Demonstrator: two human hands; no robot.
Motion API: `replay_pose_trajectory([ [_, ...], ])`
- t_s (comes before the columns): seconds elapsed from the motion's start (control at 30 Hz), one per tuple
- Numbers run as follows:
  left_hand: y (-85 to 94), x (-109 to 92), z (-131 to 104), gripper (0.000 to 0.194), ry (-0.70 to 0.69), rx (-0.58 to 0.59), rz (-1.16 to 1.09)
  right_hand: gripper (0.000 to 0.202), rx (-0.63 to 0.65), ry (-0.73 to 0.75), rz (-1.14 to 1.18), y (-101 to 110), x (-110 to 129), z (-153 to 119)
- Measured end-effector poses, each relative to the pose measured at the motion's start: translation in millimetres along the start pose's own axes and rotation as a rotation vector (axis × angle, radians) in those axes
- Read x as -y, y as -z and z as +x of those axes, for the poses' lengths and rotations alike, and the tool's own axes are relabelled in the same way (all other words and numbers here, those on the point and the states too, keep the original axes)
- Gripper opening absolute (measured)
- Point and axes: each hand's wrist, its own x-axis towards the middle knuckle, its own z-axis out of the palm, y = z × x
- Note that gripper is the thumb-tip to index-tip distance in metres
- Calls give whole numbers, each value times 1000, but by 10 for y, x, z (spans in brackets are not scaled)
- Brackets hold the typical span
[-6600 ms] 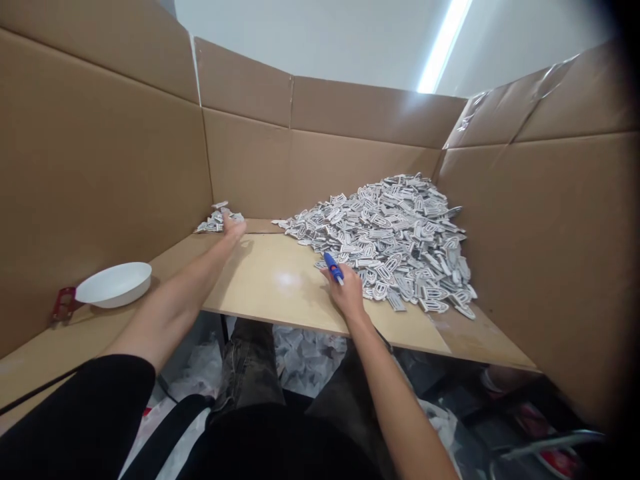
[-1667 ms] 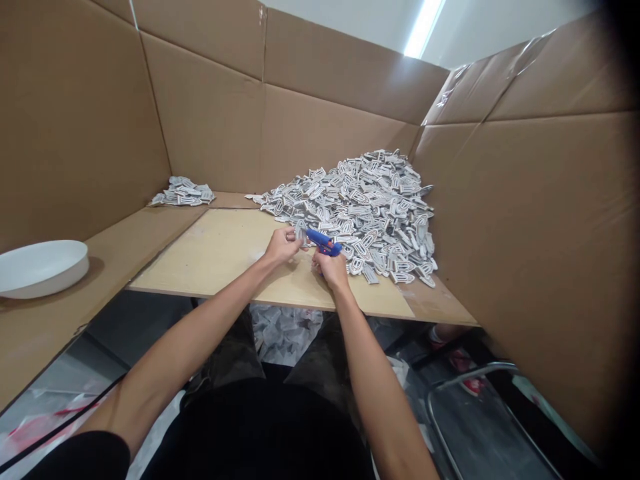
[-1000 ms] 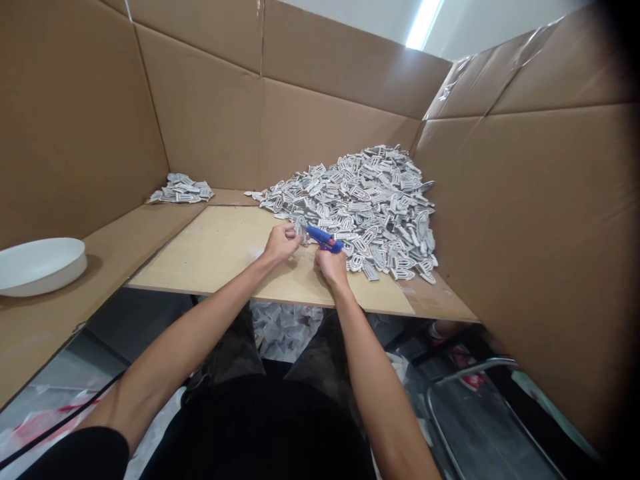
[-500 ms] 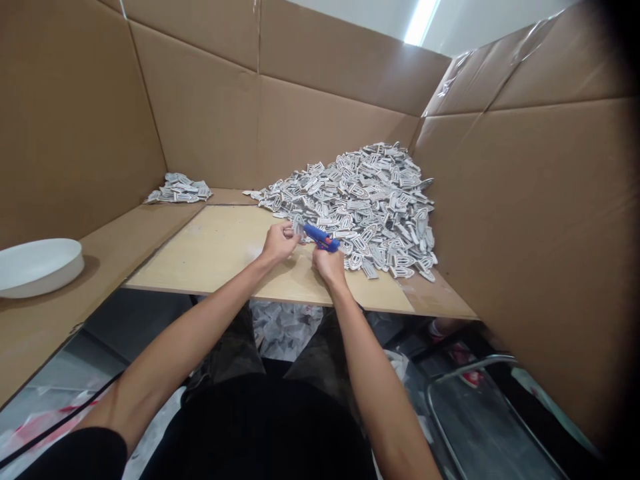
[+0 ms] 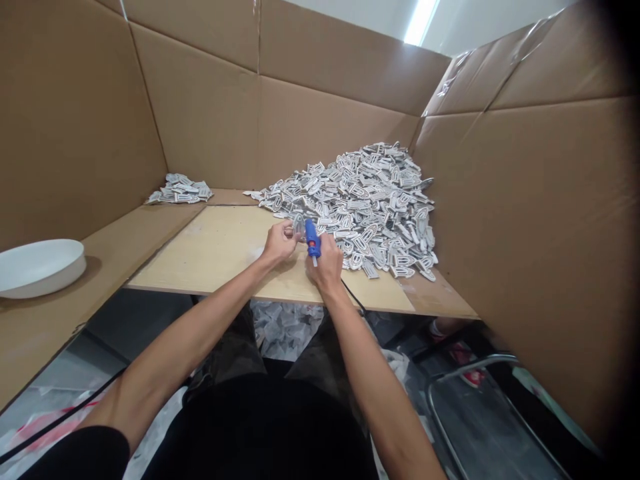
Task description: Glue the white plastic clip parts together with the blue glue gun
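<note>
My right hand is closed around a blue glue gun, whose glue stick pokes out toward me and whose black cord runs down past the board's edge. Pinched in the fingers of my left hand is a grey-white flat piece with a rounded end, just left of the gun's front. Where the nozzle meets the piece is too small to make out. Right behind both hands rises a large pile of similar grey-white pieces with slotted outlines.
A smaller heap of pieces lies at the back left. A white bowl stands on the cardboard ledge at left. Cardboard walls enclose the pale board. Below are plastic bags and, at right, a metal-framed chair.
My right hand has turned the glue gun from lying slantwise to pointing nearly straight away from me. The left hand holds its piece in almost the same place.
</note>
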Motion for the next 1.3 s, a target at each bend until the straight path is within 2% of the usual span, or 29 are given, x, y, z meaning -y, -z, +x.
replay_pose_trajectory([
  [0.13,21,54,38,21,-103,-43,141,16,-90,-52,77,14,-3,12],
  [0.27,91,100,76,9,-218,-128,329,8,-118,-163,213,4,-30,35],
  [0.43,143,133,148,11,-182,-229,293,11,-70,-353,380,54,14,72],
  [0.6,117,138,193,13,-182,-175,179,13,88,-448,437,126,92,95],
  [0.77,106,109,190,17,-188,-145,165,20,180,-505,424,191,167,103],
  [1.3,99,119,153,19,-260,-96,139,21,219,-551,368,213,205,124],
])
